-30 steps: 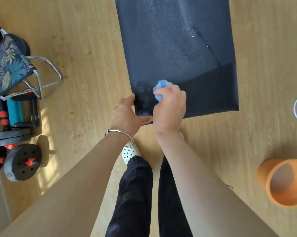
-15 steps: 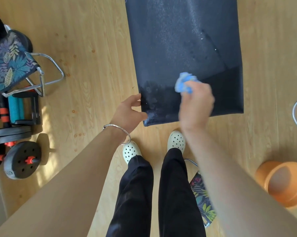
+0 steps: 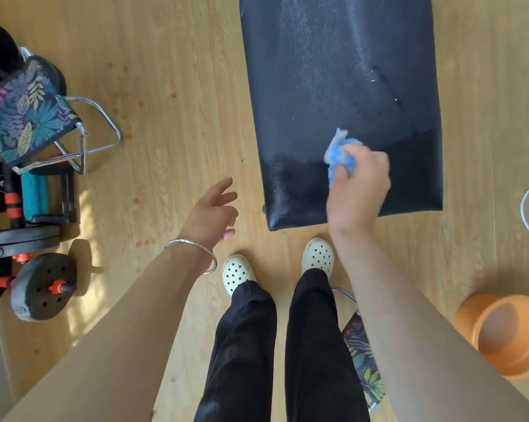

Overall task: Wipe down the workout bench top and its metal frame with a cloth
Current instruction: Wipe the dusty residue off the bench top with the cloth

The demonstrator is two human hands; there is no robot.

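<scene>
Cloth half-hidden in right grip

We see a pale wooden floor carrying a black padded table, a blue cloth on its near end. On the floor: an orange bucket at right, a dumbbell and leaf-print stool at left.

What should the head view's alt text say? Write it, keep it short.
The right hand holds a bunched blue cloth on the near end of the black bench top, while the left hand hangs open beside it. An orange bucket stands to the right.
</scene>
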